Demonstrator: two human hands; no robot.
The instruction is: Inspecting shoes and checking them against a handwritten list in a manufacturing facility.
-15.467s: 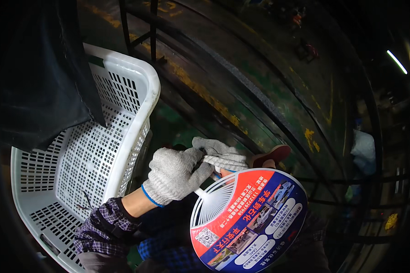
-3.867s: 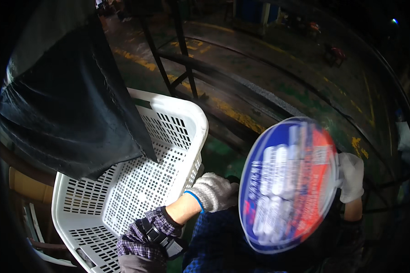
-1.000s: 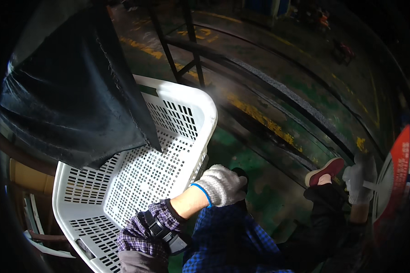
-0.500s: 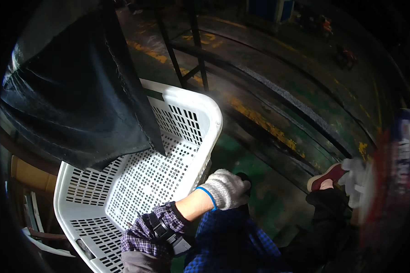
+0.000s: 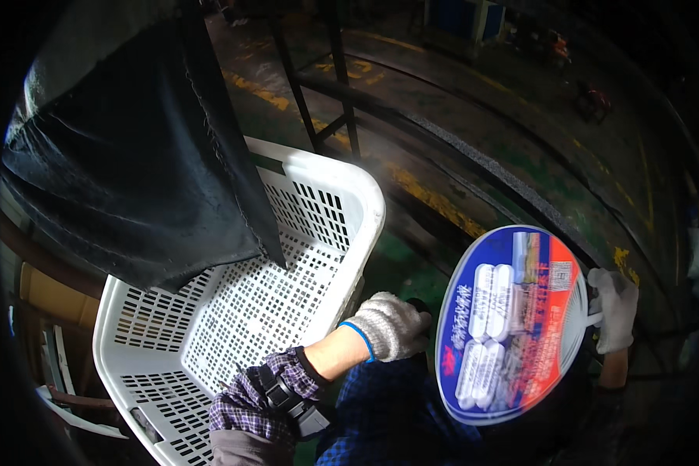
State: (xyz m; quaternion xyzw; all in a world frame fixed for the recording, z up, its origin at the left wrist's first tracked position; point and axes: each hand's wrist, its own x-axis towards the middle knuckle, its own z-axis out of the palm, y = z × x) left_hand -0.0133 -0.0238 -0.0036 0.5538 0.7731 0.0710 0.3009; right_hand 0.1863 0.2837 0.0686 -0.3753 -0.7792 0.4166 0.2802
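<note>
My right hand (image 5: 615, 309), in a white knit glove, grips the short pale handle of a hand fan (image 5: 505, 326). The fan is a flat, rounded sheet printed in blue and red with white shapes, its face turned toward me. My left hand (image 5: 388, 326), in a white glove with a blue cuff edge, lies over my knee with its fingers curled. A dark rounded thing shows at those fingertips; what it is stays unclear. Just left of that hand stands a white perforated plastic basket (image 5: 373, 206), and no contents show in the part I see.
A black cloth (image 5: 132, 155) hangs at the left, its lower corner reaching over the basket. Dark metal framing (image 5: 338, 78) rises behind. Brown cardboard (image 5: 54, 299) sits low at the left. The green floor (image 5: 396, 248) carries worn yellow lines.
The hand fan, earlier a blur at the right edge, has swung left across my legs with my right hand, covering the dark red shoe. My left hand has barely moved.
</note>
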